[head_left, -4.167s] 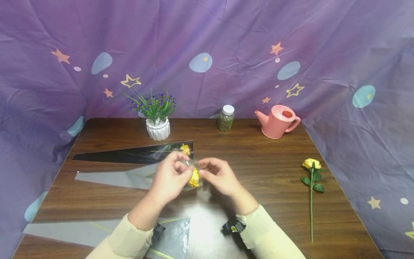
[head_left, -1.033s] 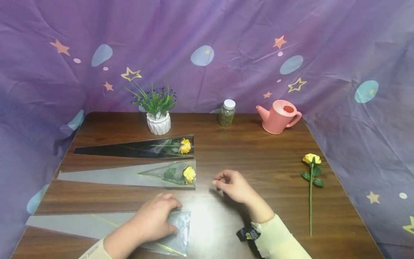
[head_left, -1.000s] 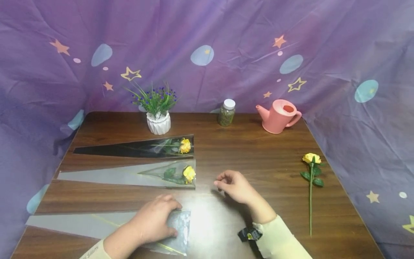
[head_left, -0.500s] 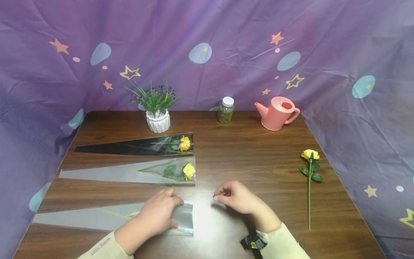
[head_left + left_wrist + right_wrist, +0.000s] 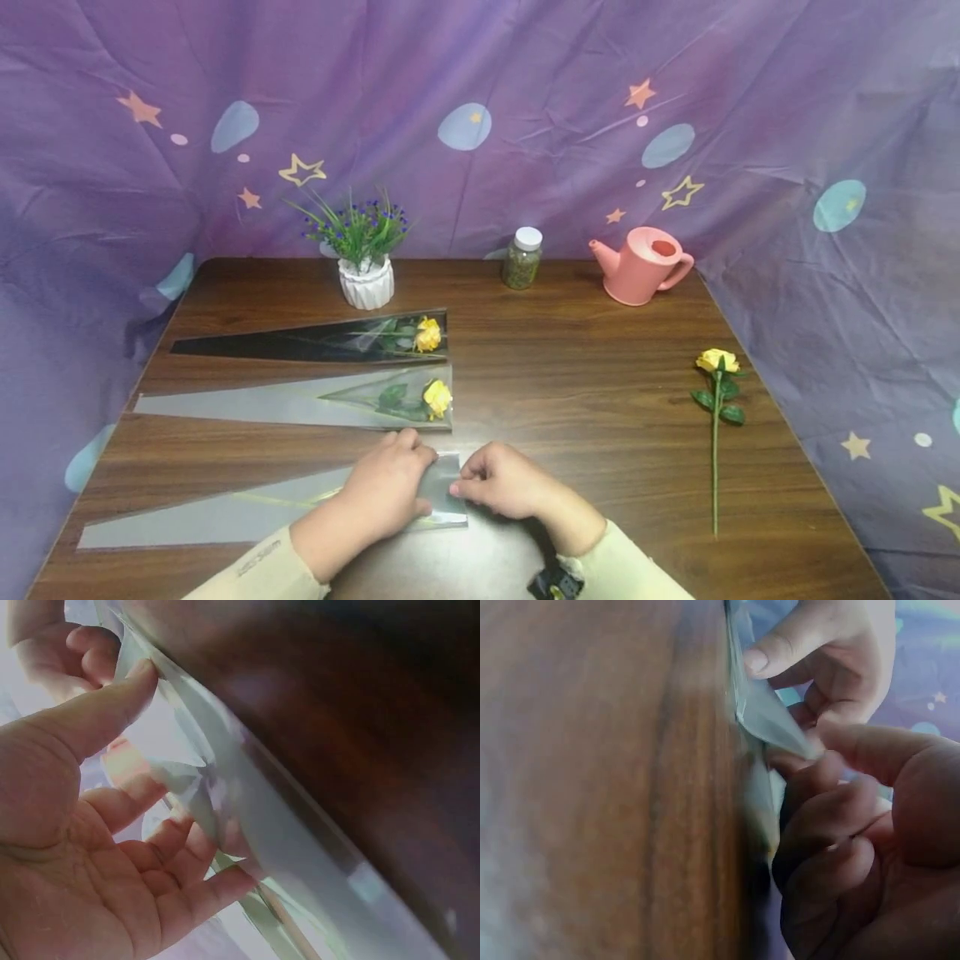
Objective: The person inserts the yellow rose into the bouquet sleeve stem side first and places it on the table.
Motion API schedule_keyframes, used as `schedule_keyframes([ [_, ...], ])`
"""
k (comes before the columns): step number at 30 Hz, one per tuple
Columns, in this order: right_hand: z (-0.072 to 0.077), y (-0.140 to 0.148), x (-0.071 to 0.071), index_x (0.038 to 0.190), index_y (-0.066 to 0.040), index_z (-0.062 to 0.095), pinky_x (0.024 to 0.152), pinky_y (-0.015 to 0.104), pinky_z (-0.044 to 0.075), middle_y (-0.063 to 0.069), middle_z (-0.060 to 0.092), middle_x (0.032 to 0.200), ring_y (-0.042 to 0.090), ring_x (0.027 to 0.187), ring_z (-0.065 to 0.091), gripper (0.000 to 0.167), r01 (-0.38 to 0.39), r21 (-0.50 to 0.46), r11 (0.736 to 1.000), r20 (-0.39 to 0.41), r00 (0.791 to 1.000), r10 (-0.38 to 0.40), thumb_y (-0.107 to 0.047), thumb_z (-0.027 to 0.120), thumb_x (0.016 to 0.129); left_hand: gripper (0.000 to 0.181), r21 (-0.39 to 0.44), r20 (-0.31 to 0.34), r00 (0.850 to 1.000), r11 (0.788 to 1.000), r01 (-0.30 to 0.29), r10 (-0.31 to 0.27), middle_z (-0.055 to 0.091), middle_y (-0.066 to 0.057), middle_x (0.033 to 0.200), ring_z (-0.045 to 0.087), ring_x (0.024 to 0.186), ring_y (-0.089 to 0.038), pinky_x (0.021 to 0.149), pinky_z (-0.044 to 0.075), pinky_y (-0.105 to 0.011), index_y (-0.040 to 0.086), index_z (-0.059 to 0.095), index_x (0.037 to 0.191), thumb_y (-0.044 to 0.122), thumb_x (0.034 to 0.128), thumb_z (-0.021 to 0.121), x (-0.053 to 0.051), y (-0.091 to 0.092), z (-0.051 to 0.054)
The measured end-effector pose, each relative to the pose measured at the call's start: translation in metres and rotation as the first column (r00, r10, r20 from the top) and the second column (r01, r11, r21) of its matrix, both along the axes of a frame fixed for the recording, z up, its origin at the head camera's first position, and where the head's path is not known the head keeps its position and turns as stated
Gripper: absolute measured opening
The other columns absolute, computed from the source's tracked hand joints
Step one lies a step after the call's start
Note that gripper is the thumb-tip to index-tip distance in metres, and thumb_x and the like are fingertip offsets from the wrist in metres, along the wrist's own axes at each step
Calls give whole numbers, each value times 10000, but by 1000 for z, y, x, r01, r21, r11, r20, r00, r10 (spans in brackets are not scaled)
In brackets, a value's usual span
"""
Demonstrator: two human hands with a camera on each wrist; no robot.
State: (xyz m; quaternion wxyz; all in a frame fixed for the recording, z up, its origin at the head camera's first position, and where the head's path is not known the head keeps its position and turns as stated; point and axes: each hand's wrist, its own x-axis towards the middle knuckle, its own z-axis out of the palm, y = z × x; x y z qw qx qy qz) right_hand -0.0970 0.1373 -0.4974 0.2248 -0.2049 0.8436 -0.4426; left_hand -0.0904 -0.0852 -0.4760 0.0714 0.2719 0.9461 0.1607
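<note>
My left hand [image 5: 382, 492] spans the wide end of the nearest grey, clear-fronted sleeve [image 5: 187, 517], with thumb and fingers at its two long edges. In the left wrist view the thumb of the left hand [image 5: 82, 847] touches the film edge [image 5: 262, 802] and the fingers bend against it. At the sleeve's mouth, my right hand [image 5: 502, 483] pinches the film between thumb and forefinger. The right wrist view shows a film flap [image 5: 772, 724] at the fingertips of the right hand [image 5: 855, 825]. Part of this sleeve is hidden under the left hand.
Farther back lie a grey sleeve [image 5: 247, 404] and a black sleeve [image 5: 277, 343], each with a yellow rose. A loose rose [image 5: 717, 362] lies at right. Behind stand a potted plant [image 5: 367, 283], a jar [image 5: 522, 262] and a pink watering can [image 5: 636, 271].
The nearest sleeve has shifted right and away from me with my left hand. My right hand has come left to its mouth and pinches the film. Earlier, both hands were at the middle sleeve's rose.
</note>
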Motion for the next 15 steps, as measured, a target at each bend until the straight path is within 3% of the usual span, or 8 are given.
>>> schedule_keyframes([
  [5,0,5,-3,748,-14,737,474,174,289,-163,478,568,-33,506,370,209,26,-49,998,-16,1000,-27,-95,715,940,673,73,9,1000,997,-14,13,646,-106,1170,625,1091,-321,900,574,-510,50,674,1273,297,722,970,0,3,3],
  [8,6,10,-4,784,-3,752,488,180,313,-156,529,604,-26,530,397,184,40,-78,996,-24,999,-42,-93,714,940,638,154,-23,999,987,-37,41,664,-113,1200,633,1131,-336,955,557,-522,50,665,1280,302,765,945,-1,4,9],
  [12,18,14,-5,797,-8,756,491,184,313,-134,564,621,-17,539,406,170,77,-104,992,-44,996,-81,-100,731,937,509,286,-118,989,957,-58,95,683,-73,1159,651,1096,-304,934,564,-491,82,697,1207,286,799,924,-5,6,20],
  [15,27,16,-6,800,-2,751,485,180,292,-124,552,610,-19,528,387,160,95,-138,986,-53,993,-103,-98,752,928,389,366,-167,977,928,-67,136,689,-22,1074,667,1009,-238,844,582,-436,115,709,1103,272,813,915,-5,10,26],
])
